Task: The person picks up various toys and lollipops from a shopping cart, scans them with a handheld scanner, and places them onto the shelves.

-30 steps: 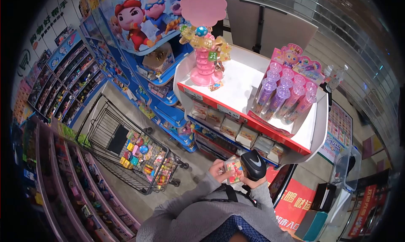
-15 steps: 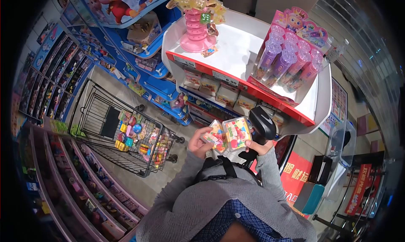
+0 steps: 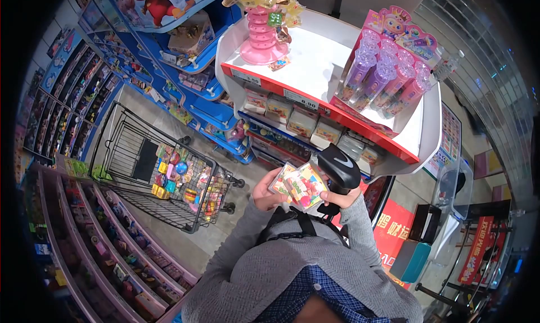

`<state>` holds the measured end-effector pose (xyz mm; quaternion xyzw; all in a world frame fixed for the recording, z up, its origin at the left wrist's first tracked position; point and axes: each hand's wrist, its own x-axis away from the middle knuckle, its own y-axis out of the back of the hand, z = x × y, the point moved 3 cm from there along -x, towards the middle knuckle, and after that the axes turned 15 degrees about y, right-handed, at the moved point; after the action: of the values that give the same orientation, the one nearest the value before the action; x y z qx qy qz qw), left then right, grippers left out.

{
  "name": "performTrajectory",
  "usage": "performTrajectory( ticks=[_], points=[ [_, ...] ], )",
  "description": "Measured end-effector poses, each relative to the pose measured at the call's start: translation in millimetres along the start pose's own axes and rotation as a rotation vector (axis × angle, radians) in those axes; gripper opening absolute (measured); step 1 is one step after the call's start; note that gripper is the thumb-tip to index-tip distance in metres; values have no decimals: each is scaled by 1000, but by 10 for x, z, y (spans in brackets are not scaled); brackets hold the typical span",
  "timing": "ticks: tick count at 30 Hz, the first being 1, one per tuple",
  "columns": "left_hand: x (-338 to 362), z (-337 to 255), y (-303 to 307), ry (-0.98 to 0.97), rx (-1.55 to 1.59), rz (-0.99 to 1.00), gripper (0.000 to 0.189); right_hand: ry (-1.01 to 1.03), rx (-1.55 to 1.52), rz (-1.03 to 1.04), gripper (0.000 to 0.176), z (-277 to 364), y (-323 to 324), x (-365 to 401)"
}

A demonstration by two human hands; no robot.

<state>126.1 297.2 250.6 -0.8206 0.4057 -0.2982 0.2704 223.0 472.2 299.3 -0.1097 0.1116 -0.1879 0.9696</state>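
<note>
Packs (image 3: 307, 185) looked light, stiff, slippery, best edge-held; your left hand (image 3: 266, 192) pinched one side, your right hand (image 3: 344, 198) (grip partly hidden) apparently clasped scanner (image 3: 339, 168) and pack edge.

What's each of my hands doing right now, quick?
Left hand: closed, holding a colourful pack.
Right hand: closed, holding a black scanner, thumb against a second pack.

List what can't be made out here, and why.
Head view:
Backs of the packs: turned away.
Part of the grip of the scanner: behind the right hand.
Top of the pink stand: cut by the upper edge.
Many goods in the shopping cart: too small.
</note>
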Motion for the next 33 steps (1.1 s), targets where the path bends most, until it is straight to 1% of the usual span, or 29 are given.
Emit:
performTrajectory(
  ticks=[1,2,3,5,6,7,9,10,11,13,14,15,16,17,18,19,20,21,23,24,25,27,28,30,31,32,33],
  points=[
    [-6,11,-9,0,17,43,70,-22,29,31,56,5,-9,6],
    [-9,8,-29,-1,34,86,71,-86,45,39,55,-5,1,22],
    [-8,-3,-37,-1,33,85,71,-86,45,40,55,-15,29,21],
    [6,-15,-100,106,91,193,75,-69,191,155,55,-41,49,16],
    [23,-49,-165,134,104,221,78,12,207,211,55,11,12,-22],
    [42,-61,-175,136,105,219,78,9,205,211,55,2,17,-29],
    [71,-74,-166,181,8,124,75,119,269,296,55,17,-1,-44],
    [70,-69,-195,157,-66,49,69,136,253,282,53,34,-22,-44],
    [61,-41,-195,156,-65,47,69,135,252,283,53,38,-51,-35],
    [53,-35,-148,-30,-158,-97,61,-66,197,120,49,-11,-65,-1],
    [49,-46,-211,-34,-158,-99,61,-148,178,40,46,-22,-78,1],
    [87,-110,-260,-234,-325,-279,57,-111,106,-55,46,-160,-67,21],
    [157,-191,-312,-433,-491,-461,54,-123,21,-57,48,-230,-78,9],
    [173,-241,-337,-435,-490,-466,54,-137,-65,-60,50,-232,-126,-14],
    [206,-341,-419,-649,-820,-528,52,-138,-65,-54,50,-211,-175,-29],
    [250,-391,-512,-857,-1154,-580,49,-104,-132,-52,51,-165,-242,-40],
    [250,-386,-568,-856,-1215,-552,49,-71,-198,-51,52,-124,-303,-61],
    [241,-370,-582,-857,-1215,-556,49,-71,-199,-47,52,-131,-322,-83],
    [223,-310,-653,-948,-1484,-576,44,-43,-173,1,51,-141,-359,-130],
    [199,-317,-682,-1080,-1494,-596,41,-28,-173,-22,50,-156,-370,-156],
    [183,-326,-686,-1081,-1494,-597,41,-27,-173,-21,50,-150,-386,-174],
    [182,-379,-757,-1068,-1609,-581,42,-2,-158,-105,51,-132,-387,-205],
    [212,-425,-790,-1068,-1611,-585,42,-2,-159,-103,51,-136,-386,-219],
    [234,-508,-820,-864,-1493,-396,40,-83,-159,-118,53,-167,-346,-236],
    [245,-501,-789,-864,-1493,-397,40,-123,-159,-127,54,-188,-313,-238],
    [258,-475,-718,-829,-1358,-376,39,-100,-139,-152,52,-346,-213,-224],
    [263,-438,-631,-793,-1224,-355,37,-101,-139,-151,52,-363,-182,-231]
  ],
)
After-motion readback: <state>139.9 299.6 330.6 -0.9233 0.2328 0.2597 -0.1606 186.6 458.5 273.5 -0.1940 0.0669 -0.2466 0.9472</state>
